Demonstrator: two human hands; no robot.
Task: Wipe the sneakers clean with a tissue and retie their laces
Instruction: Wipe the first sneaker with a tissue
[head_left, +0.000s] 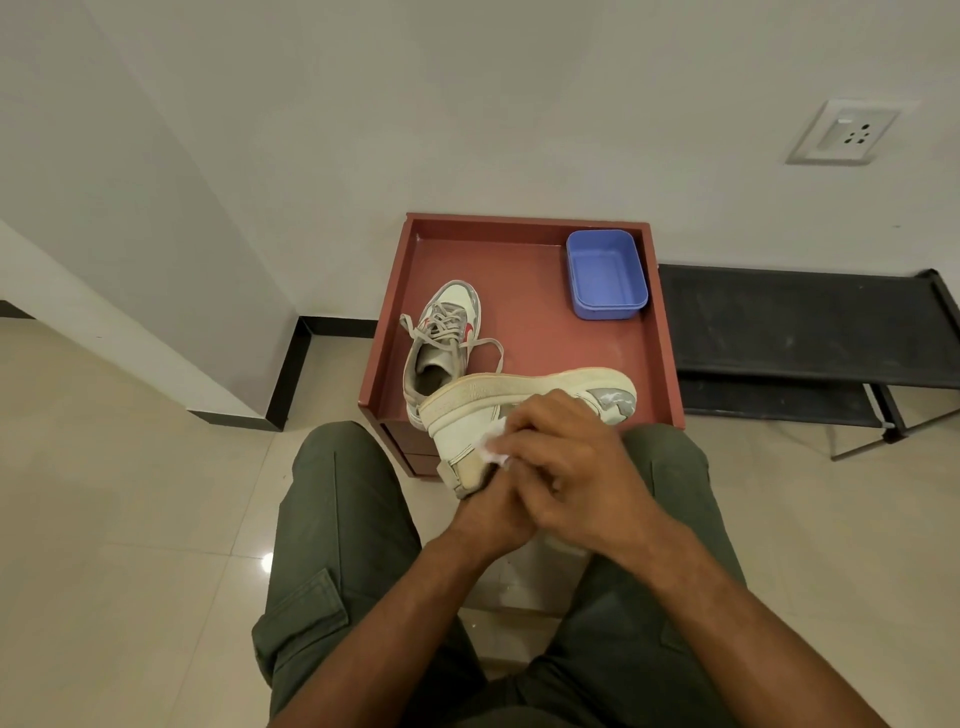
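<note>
Wiping stage: right hand (566, 467) pinches tissue (493, 447) against the sneaker (519, 405) gripped by left hand (493, 512); far sneaker (441, 338) on the table (660, 322) remains unlaced.

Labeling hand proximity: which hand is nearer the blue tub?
Right. The right hand is on the held sneaker with the tissue, below the blue tub; the left hand sits lower, under the heel.
</note>
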